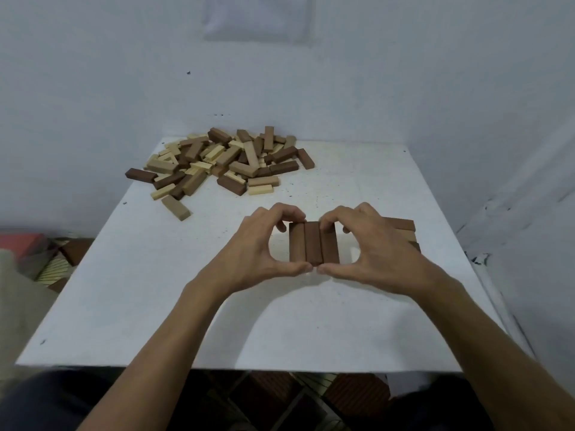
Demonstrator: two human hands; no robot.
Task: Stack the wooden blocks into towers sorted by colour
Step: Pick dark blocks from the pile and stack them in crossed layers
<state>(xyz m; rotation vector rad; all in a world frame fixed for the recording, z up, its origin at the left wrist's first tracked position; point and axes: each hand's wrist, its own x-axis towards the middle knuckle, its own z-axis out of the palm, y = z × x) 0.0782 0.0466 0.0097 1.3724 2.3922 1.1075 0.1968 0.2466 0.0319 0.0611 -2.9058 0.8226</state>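
- Your left hand (258, 244) and right hand (373, 247) pinch the three reddish-brown blocks (313, 244), thumbs near, fingertips far, likely squaring a layer.
- The mixed pile (217, 163) lies far left.

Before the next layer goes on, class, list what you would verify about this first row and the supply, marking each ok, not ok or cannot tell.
1. Row of brown blocks lies side by side, touching: ok.
2. Row is one colour: ok.
3. Left hand and right hand pinch the row's ends: ok.
4. Near ends flush: cannot tell, thumbs sit there.
5. Pile sorted by colour: not ok, mixed.
6. Blocks behind right hand sorted: cannot tell, mostly hidden.
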